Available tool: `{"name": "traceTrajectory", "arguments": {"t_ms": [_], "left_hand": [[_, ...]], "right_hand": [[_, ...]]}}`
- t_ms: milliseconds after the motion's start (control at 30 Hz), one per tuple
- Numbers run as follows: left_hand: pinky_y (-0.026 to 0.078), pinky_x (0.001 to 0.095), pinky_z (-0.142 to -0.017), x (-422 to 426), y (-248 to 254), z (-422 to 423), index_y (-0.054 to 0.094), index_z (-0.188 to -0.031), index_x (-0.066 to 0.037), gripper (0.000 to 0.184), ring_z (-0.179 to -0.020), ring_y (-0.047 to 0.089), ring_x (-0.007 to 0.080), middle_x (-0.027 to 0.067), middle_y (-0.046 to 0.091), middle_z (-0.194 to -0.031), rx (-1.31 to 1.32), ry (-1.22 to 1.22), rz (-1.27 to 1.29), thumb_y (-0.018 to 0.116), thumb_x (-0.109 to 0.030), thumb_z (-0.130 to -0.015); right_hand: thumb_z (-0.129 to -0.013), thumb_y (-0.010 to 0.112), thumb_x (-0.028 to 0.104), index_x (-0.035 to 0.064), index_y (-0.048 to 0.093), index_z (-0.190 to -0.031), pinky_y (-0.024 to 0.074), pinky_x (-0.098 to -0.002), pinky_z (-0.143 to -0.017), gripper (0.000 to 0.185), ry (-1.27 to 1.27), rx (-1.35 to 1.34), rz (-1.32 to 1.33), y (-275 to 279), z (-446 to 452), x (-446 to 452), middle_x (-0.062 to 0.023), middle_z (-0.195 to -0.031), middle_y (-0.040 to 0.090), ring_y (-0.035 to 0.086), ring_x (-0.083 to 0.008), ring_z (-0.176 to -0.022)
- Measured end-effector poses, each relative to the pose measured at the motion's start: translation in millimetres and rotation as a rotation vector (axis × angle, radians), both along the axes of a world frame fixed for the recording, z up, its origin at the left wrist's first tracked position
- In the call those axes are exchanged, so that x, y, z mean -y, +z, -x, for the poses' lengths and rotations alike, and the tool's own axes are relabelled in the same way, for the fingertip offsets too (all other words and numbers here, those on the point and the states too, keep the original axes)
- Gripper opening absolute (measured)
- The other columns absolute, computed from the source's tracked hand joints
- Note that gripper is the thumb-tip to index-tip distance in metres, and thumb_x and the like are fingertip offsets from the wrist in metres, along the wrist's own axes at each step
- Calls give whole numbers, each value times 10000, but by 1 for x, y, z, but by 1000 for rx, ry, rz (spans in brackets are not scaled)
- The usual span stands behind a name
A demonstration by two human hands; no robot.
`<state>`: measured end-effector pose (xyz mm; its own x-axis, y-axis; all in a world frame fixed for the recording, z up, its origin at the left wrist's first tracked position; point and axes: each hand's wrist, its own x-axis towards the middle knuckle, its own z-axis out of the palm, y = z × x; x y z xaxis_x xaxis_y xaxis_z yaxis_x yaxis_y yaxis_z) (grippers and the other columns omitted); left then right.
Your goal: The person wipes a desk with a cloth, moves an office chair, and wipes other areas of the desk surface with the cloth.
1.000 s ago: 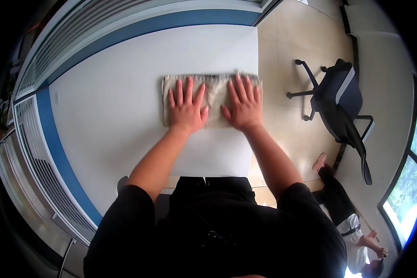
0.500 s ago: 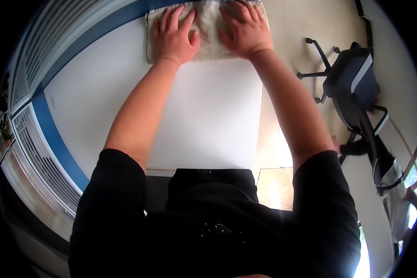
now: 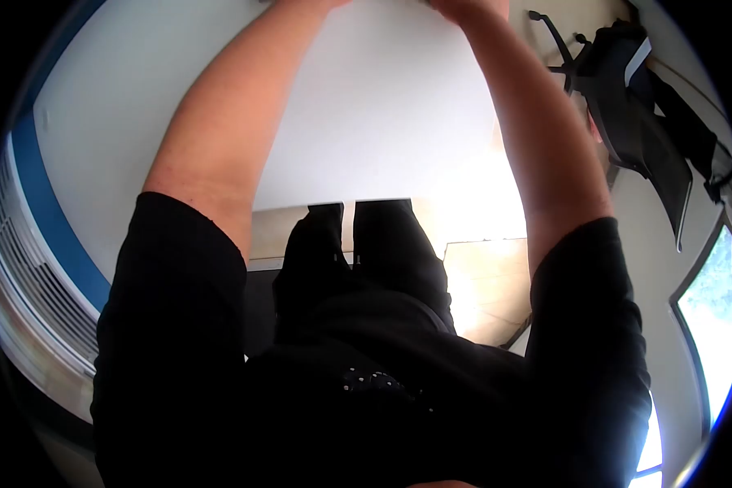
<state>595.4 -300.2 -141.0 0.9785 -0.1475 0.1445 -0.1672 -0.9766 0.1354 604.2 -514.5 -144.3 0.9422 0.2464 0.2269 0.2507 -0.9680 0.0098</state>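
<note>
Both of my forearms reach forward over a white tabletop (image 3: 382, 106). My left hand (image 3: 321, 3) shows only as a sliver at the top edge, its fingers cut off by the frame. Of my right hand (image 3: 457, 8), just the part near the wrist is visible at the top edge. What either hand touches lies outside the view. The beige towel from the earlier frame cannot be made out now.
A black office chair (image 3: 626, 106) stands on the tiled floor (image 3: 488, 281) to the right. Blue edging (image 3: 53, 179) and a white slatted unit (image 3: 45, 297) run along the left. A bright window (image 3: 712, 317) is at the far right.
The view has tilted back toward my body. My hands and the towel, earlier in full sight with open fingers flat on it, have slid out past the top edge.
</note>
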Motion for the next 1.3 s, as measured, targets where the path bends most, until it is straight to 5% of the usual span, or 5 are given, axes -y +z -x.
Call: {"name": "traceTrajectory", "arguments": {"t_ms": [100, 167, 400, 700, 1300], "left_hand": [[203, 600, -1295, -6, -4, 50, 506, -1588, -297, 610, -1613, 270, 288, 0, 331, -1744, -526, -15, 97, 566, -488, -1011], [141, 548, -1323, -36, -3, 110, 419, -1654, -235, 659, -1637, 219, 285, 37, 284, -1777, -59, -36, 62, 500, -480, -1048], [163, 598, -1315, -123, -39, 279, 366, -1668, -392, 711, -1646, 207, 263, -42, 257, -1780, -225, -30, 147, 617, -446, -1006], [108, 600, -1330, -155, -82, 327, 366, -1668, -402, 699, -1663, 141, 259, -47, 202, -1800, -343, 44, 184, 586, -411, -1004], [106, 563, -1339, -123, -39, 334, 338, -1680, -395, 690, -1667, 125, 262, -32, 179, -1805, -204, 126, 123, 560, -426, -1028]], "right_hand": [[-974, 582, 561, 154, 368, -1675, 160, -619, -1307, 838, -94, -138, 75, 18, 69, -18, -152, -1760, 285, 209, -386, -1633], [-972, 597, 609, 219, 419, -1654, 185, -658, -1285, 806, -75, 33, 81, -14, 142, -21, -114, -1753, 315, 208, -406, -1636], [-946, 595, 615, 111, 326, -1684, 101, -720, -1268, 934, -192, -247, 33, -36, 292, -138, -311, -1758, 155, 94, -546, -1622], [-969, 636, 533, -86, 181, -1668, 45, -618, -1320, 1038, -291, -381, 3, -72, 331, -174, -387, -1739, 0, -27, -552, -1624], [-1008, 511, 597, -76, 158, -1683, -11, -521, -1339, 1016, -263, -329, 102, -30, 319, -165, -358, -1754, 20, -41, -503, -1641]]}}
